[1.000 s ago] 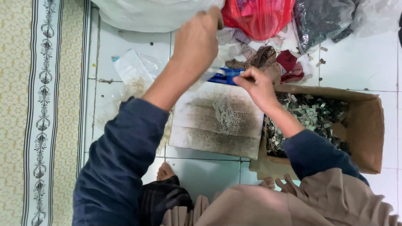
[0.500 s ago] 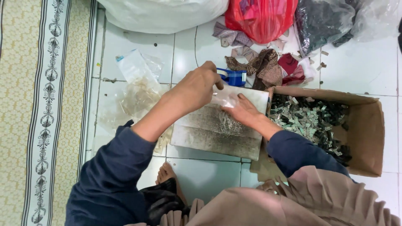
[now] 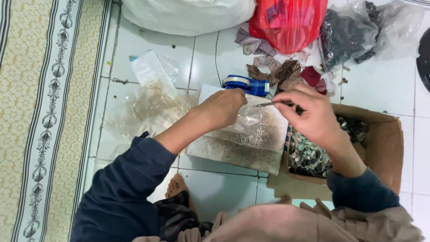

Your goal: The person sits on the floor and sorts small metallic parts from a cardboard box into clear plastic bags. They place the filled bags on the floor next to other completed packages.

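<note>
Down on the white tiled floor point(image 3: 385, 89), the left hand point(image 3: 224, 109) lies knuckles-up, fingers curled down and pinching a small clear crinkled plastic bag point(image 3: 245, 120) against a flat grey speckled board point(image 3: 251, 139) dusted with pale grit. The right hand point(image 3: 313, 114) hovers just beside it, wrist bent, fingers closed round a thin metal tool point(image 3: 274, 104). That tool lies nearly level, its long axis running across the view, tip pointing toward the left fingers and stopping just short of them. Beyond the left fingers sits a blue tape dispenser point(image 3: 247, 84) with a pale roll. Under the right wrist, an open brown cardboard box point(image 3: 385, 148) holds dark shiny scraps. Beyond the right fingers, patterned cloth scraps point(image 3: 280, 71) lie crumpled, with a red plastic bag point(image 3: 289, 20) farther off.
</note>
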